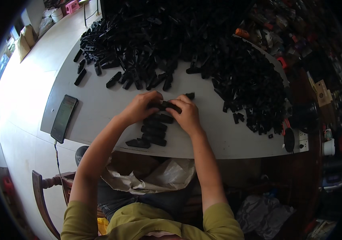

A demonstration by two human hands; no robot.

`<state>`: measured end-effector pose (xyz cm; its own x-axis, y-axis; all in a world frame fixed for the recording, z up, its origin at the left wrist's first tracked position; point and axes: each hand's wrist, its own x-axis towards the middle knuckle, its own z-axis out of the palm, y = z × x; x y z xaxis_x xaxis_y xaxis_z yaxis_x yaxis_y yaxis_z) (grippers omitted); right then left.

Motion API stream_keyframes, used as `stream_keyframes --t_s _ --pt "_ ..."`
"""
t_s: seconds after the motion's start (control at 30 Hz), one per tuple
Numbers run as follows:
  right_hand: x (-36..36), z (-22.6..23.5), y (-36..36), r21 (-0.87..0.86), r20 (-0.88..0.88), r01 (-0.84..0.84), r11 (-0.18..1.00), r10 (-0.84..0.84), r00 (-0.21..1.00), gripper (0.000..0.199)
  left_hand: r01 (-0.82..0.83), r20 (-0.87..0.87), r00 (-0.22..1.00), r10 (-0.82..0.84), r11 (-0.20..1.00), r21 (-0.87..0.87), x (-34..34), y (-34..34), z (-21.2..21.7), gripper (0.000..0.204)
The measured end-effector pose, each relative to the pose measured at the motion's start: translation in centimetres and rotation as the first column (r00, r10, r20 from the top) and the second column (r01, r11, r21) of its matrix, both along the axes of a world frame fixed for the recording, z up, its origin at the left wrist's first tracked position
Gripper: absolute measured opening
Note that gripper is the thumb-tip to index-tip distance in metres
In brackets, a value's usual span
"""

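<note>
Black parts (pixel 131 52) lie heaped over the far side of the table (pixel 235 138), with a short row (pixel 154 131) nearer. Fingers of the left hand (pixel 141 107) and right hand (pixel 187 115) grip one part (pixel 172 107) between them, just beyond the row.

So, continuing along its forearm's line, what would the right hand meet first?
Past the black piece it holds, the right hand would probably meet the near edge of the heap of black parts; depth is unclear.

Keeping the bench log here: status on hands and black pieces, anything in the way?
Left hand, right hand: both gripping a black piece. Row of black pieces just below. Phone aside at left, not in the way.
</note>
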<state>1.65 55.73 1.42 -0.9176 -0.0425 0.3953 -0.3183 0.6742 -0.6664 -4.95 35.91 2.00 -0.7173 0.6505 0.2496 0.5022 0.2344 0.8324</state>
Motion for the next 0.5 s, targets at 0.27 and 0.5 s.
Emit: stream_keyframes --t_s 0.27,0.5 --pt "0.2 1.0 1.3 -0.031 0.27 0.002 1.0 0.006 0.963 0.025 0.061 0.163 0.985 -0.06 0.998 -0.001 -1.0 -1.1 -0.5 0.02" --pt "-0.3 -0.2 1.0 -0.042 0.097 -0.119 0.992 0.123 0.988 0.024 0.1 0.14 0.985 -0.101 0.995 0.015 -1.1 -0.4 -0.5 0.019"
